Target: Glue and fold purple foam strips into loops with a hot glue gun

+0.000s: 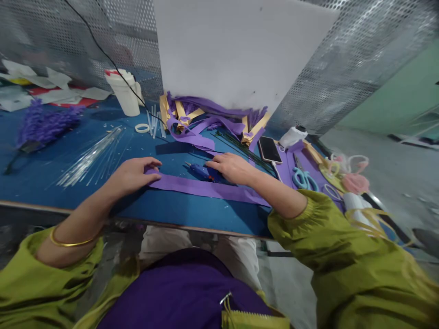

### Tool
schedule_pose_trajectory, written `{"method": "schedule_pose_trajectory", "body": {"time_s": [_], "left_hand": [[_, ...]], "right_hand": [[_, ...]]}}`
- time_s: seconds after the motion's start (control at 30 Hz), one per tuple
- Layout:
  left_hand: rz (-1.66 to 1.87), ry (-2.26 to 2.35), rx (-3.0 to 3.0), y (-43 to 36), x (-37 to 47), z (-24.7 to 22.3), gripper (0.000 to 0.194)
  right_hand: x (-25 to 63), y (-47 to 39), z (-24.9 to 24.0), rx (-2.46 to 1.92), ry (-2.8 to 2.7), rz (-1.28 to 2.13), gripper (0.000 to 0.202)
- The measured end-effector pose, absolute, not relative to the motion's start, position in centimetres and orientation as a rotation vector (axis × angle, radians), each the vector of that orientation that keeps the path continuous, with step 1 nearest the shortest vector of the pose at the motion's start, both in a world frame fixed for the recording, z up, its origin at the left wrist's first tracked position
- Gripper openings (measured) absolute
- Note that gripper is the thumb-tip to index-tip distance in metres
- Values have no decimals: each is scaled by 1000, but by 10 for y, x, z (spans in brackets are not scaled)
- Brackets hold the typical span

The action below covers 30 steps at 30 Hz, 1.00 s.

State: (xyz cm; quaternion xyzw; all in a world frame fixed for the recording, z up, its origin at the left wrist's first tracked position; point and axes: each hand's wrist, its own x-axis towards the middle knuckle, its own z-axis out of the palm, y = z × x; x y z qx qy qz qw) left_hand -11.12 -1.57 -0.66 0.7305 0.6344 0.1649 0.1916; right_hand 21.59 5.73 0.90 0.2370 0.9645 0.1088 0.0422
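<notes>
A long purple fabric strip [199,187] lies across the blue table near its front edge. My left hand [133,173] pinches the strip's left end between thumb and fingers. Just behind the strip is a blue glue gun [200,172], its nozzle pointing left. My right hand [233,168] is closed over the rear of the glue gun, palm down; the handle is hidden beneath it. Behind my right hand, a loose purple ribbon [194,139] curls toward the back of the table.
Clear thin strands [91,157] and a purple flower bunch [48,123] lie left. Glue sticks [156,122], a tape ring [141,128] and a white cup [125,93] stand behind. Rightward are green stems [240,148], a phone [270,150] and blue-handled scissors [304,178]. A white board [236,50] rises behind.
</notes>
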Motion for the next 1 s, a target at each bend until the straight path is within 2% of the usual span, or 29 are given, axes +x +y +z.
{"method": "schedule_pose_trajectory", "body": {"time_s": [0.1, 0.23, 0.3, 0.47, 0.57, 0.67, 0.77, 0.83, 0.93, 1.0], "left_hand": [[582, 1877, 2131, -28, -110, -12, 60], [878, 2011, 2299, -57, -102, -17, 40], [874, 1934, 2379, -71, -97, -21, 35], [790, 1899, 2457, -94, -91, -34, 36], [870, 1941, 2433, -100, -89, -41, 33], [940, 1986, 2390, -103, -87, -46, 29], [1014, 2068, 2290, -102, -86, -45, 30], [1011, 2201, 2151, -98, -87, -40, 37], [790, 2389, 1963, -86, -92, -30, 49], [657, 2344, 1939, -77, -95, -22, 41]], "right_hand": [[216, 64, 10, 697, 2961, 324, 41], [226, 73, 14, 773, 3082, 203, 42], [233, 79, 14, 846, 3157, 69, 43], [223, 77, 16, 1149, 3380, -534, 24], [195, 55, 21, 1280, 3329, -1029, 28], [163, 29, 23, 1282, 3013, -1580, 27], [144, 14, 17, 1312, 2923, -1666, 27], [139, 13, 12, 1395, 2926, -1639, 27], [139, 19, 5, 1548, 2920, -1639, 28], [141, 26, 3, 1621, 2887, -1727, 31]]}}
